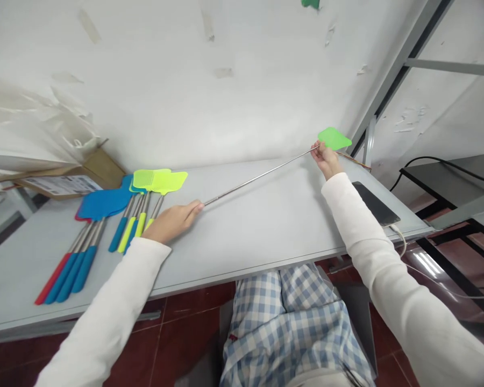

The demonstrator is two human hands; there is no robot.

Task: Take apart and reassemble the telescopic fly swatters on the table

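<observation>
Length adjustment seems in hand: bright-green plastic swatter (334, 138) above pale-grey table (246, 236), left hand (173, 222) fingers wrapped around its near-left part, right hand (326, 160) pinching its slim metal rod (262, 175) far right; next move probably needs straight alignment

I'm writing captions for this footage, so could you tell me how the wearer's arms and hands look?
Both arms are in long, plain white sleeves: the left sleeve and the right sleeve reach about to the wrists, with creases in the cloth and no print in sight. The left hand and right hand are ungloved.
</observation>
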